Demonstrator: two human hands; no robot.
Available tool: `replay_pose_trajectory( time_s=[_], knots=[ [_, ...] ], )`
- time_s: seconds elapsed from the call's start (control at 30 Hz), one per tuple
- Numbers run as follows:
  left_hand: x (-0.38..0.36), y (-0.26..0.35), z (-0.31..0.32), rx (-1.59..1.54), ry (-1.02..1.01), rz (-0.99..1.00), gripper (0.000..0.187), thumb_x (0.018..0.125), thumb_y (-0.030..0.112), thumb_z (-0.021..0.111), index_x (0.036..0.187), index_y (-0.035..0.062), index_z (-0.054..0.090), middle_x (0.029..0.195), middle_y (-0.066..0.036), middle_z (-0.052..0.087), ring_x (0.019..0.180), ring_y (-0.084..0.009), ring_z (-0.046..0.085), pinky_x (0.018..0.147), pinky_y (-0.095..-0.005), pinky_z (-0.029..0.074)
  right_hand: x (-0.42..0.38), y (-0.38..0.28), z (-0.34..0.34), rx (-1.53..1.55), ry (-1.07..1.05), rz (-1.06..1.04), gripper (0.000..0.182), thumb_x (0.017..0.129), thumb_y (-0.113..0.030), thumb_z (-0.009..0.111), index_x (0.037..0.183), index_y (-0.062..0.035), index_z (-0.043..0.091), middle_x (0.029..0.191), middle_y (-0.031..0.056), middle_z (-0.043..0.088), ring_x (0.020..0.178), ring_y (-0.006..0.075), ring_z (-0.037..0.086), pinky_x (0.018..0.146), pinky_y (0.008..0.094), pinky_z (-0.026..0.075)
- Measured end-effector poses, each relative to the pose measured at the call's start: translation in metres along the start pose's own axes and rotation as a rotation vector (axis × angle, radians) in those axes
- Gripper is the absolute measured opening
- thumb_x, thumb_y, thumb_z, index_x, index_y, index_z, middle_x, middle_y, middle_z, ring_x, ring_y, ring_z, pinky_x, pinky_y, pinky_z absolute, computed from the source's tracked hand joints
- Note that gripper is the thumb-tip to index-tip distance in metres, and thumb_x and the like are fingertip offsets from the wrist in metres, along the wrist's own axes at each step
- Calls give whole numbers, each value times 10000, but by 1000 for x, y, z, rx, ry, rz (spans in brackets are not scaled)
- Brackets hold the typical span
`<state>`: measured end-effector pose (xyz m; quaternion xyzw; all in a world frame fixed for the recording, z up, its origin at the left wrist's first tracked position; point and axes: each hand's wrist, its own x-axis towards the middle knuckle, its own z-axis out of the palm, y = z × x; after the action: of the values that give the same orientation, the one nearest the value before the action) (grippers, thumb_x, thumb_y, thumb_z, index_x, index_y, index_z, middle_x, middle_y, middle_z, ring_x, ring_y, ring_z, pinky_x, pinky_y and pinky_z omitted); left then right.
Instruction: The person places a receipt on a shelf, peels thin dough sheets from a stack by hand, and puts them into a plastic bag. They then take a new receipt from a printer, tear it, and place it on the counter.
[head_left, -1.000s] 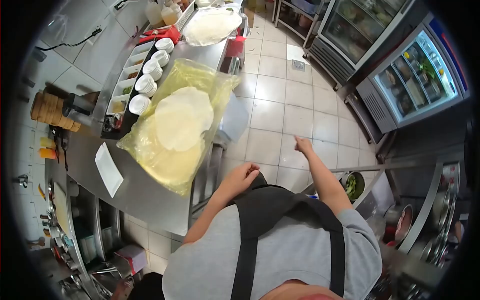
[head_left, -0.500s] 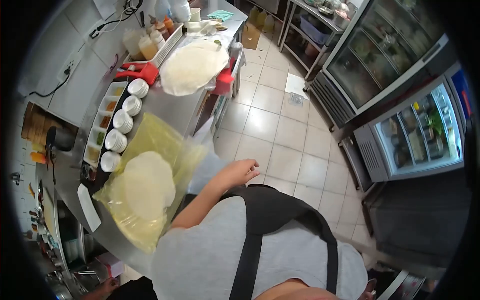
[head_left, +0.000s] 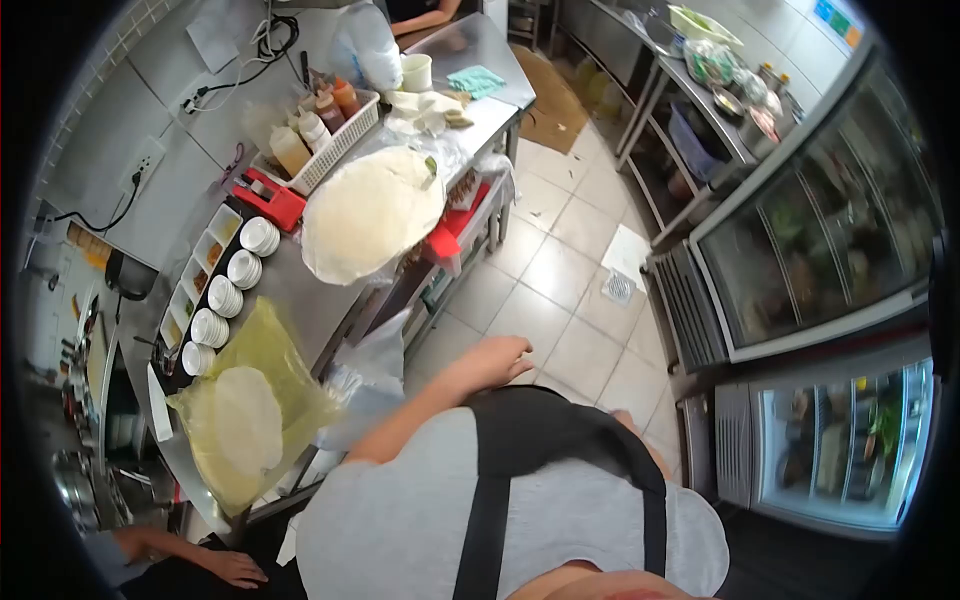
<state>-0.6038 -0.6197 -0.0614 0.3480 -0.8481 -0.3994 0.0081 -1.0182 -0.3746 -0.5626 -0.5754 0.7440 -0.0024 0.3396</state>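
My left hand (head_left: pixel 497 362) hangs in front of my apron, over the tiled floor, its fingers loosely curled with nothing visible in them. Of my right arm only a sliver of skin (head_left: pixel 641 440) shows past the apron; the fingers are hidden. To the left, a round flat sheet of dough (head_left: pixel 243 422) lies on a yellow plastic bag (head_left: pixel 205 470) on the steel counter. Farther up the counter rests a larger pale dough round (head_left: pixel 370 215) on clear plastic. Neither hand touches the dough.
Stacked white cups (head_left: pixel 225 297) and a topping tray (head_left: pixel 197 268) line the wall side. Sauce bottles fill a white basket (head_left: pixel 350 125). Glass-door fridges (head_left: pixel 825 215) stand right. Another person's hand (head_left: pixel 237 569) is at lower left; another person's arm (head_left: pixel 425 20) shows at the top.
The view has shifted, showing more of the far counter and right-hand shelves. My left hand is slightly lower in view. A co-worker's forearm and hand now show more fully at lower left.
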Motion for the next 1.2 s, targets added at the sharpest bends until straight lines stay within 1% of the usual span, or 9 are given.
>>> replay_pose_trajectory(
  time_s=[0.07, 0.13, 0.27, 0.37, 0.43, 0.57, 0.67, 1.07, 1.2],
  knots=[
    [2, -6, -9, -54, 105, -52, 317, 848, 265, 547, 1065, 35, 550, 991, -160, 609, 907, -319, 579, 777, -374, 455, 46, -87, -152, 602, -18, 495, 192, 804, -176, 515, 807, -32, 642, 646, 152, 628, 487, 240, 606, 465, 381, 490],
    [0, -8, -25, -170, 318, -136, 287, 846, 248, 553, 1029, 28, 571, 934, -135, 622, 842, -260, 604, 746, -334, 468, 127, -113, -209, 371, 98, 208, 232, 840, -157, 442, 795, -22, 625, 561, 139, 584, 450, 233, 577, 383, 359, 444],
    [-2, -37, -45, -337, 703, -276, 220, 846, 190, 546, 976, 18, 590, 845, -111, 629, 745, -219, 606, 679, -313, 477, 210, -276, -333, 956, -5, -27, 226, 853, -103, 403, 951, -11, 584, 696, 82, 598, 534, 169, 571, 456, 276, 450],
    [-4, -73, -59, -501, 1125, -411, 161, 859, 136, 537, 944, 12, 596, 815, -67, 617, 726, -128, 588, 663, -258, 473, 225, -396, -381, 947, -108, -276, 271, 909, -85, 352, 1044, 14, 564, 820, 102, 606, 645, 170, 592, 596, 269, 491],
    [-6, -105, -61, -648, 1478, -398, 133, 869, 107, 529, 930, 3, 586, 784, -39, 603, 709, -90, 573, 624, -231, 471, 237, -456, -389, 916, -170, -501, 281, 935, -151, 365, 1036, 19, 565, 869, 116, 601, 681, 178, 597, 626, 295, 501],
    [-26, -126, -85, -749, 1673, -576, 194, 888, 171, 521, 944, -9, 566, 781, -65, 607, 709, -106, 588, 600, -220, 479, 197, -571, -432, 972, -388, -812, 309, 960, -213, 354, 1083, 0, 542, 865, 72, 602, 719, 127, 571, 676, 257, 477],
    [-32, -155, -71, -857, 1566, -940, 250, 880, 238, 537, 962, 3, 563, 802, -70, 615, 690, -114, 599, 564, -228, 484, 190, -624, -451, 852, -444, -966, 311, 961, -215, 359, 1091, 2, 540, 844, 62, 600, 730, 117, 565, 692, 238, 463],
    [-14, -151, -90, -1178, 2058, -771, 288, 810, 205, 605, 975, -29, 568, 744, -62, 603, 592, -102, 570, 505, -212, 457, 197, -761, -400, 319, -1010, -1300, 158, 869, -111, 541, 925, 23, 602, 787, 41, 603, 712, 99, 555, 663, 243, 457],
    [2, -155, -94, -846, 1995, -1068, 215, 773, 192, 607, 806, -18, 641, 626, -50, 594, 560, -85, 542, 510, -238, 430, 187, -789, -383, -84, -907, -1639, 179, 809, -162, 610, 836, 14, 604, 767, 116, 593, 647, 189, 560, 626, 305, 447]
  ],
)
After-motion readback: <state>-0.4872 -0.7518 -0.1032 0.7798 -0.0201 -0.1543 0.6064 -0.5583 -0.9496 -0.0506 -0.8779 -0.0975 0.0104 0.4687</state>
